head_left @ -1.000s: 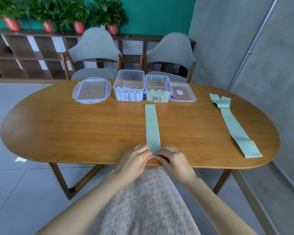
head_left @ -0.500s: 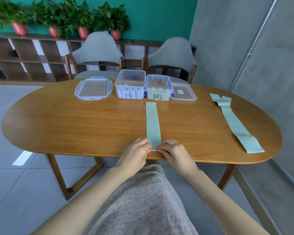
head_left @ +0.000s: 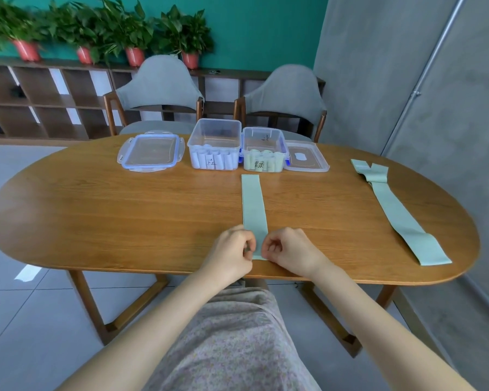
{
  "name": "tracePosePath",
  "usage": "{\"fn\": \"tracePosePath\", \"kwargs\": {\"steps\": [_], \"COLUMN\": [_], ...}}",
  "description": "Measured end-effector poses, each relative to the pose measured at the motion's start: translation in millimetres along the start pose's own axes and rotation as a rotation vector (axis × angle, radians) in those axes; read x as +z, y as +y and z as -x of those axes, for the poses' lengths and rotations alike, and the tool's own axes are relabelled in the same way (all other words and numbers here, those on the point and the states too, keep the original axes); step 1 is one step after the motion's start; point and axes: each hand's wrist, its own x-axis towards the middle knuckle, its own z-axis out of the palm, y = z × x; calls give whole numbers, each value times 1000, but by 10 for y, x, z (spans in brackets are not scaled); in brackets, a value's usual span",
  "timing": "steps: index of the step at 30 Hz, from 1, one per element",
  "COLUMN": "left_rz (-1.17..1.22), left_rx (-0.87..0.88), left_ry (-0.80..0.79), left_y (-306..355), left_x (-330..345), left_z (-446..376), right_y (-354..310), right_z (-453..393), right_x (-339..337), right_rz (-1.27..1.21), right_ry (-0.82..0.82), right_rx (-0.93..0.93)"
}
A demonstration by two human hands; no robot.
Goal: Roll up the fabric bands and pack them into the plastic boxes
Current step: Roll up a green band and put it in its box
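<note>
we see the flat pale-green fabric band (head_left: 254, 210) | its near end pinched between left hand (head_left: 232, 251) and right hand (head_left: 289, 248), both curled | rest runs toward clear plastic boxes (head_left: 239, 149)

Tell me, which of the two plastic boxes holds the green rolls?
The right box, beside the lid with the white label. Its rolls are pale green; the taller left box holds white rolls.

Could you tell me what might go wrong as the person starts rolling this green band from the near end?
Both hands, left hand and right hand, pinch the green band right at the table edge, so the started roll might slip off toward the lap. An uneven grip could skew the roll, making it fit poorly beside the rolls in the green box.
</note>
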Motion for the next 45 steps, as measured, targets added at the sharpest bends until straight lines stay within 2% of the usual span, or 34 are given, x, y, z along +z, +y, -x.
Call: {"fn": "tracePosePath", "kwargs": {"steps": [8,13,17,20,34,38,45], "left_rz": [-262,-261,-249,-241,-50,-45,-177], "left_rx": [338,401,443,442,211,232,337], "left_ry": [51,57,59,68,57,78,61], "left_y": [-56,-114,-100,-96,-105,-71,-77], "left_x": [44,10,-11,4,32,40,56], "left_z": [163,184,134,110,-55,-61,68], "right_y": [88,76,79,97,116,161,160], "right_z": [184,163,155,145,-46,-68,110], "right_x": [145,91,35,21,-42,21,139], "right_rz": [123,315,299,235,99,78,165], "right_ry": [141,95,26,22,-59,-4,168], "right_rx": [-317,-407,-447,-423,-260,-252,-329]}}
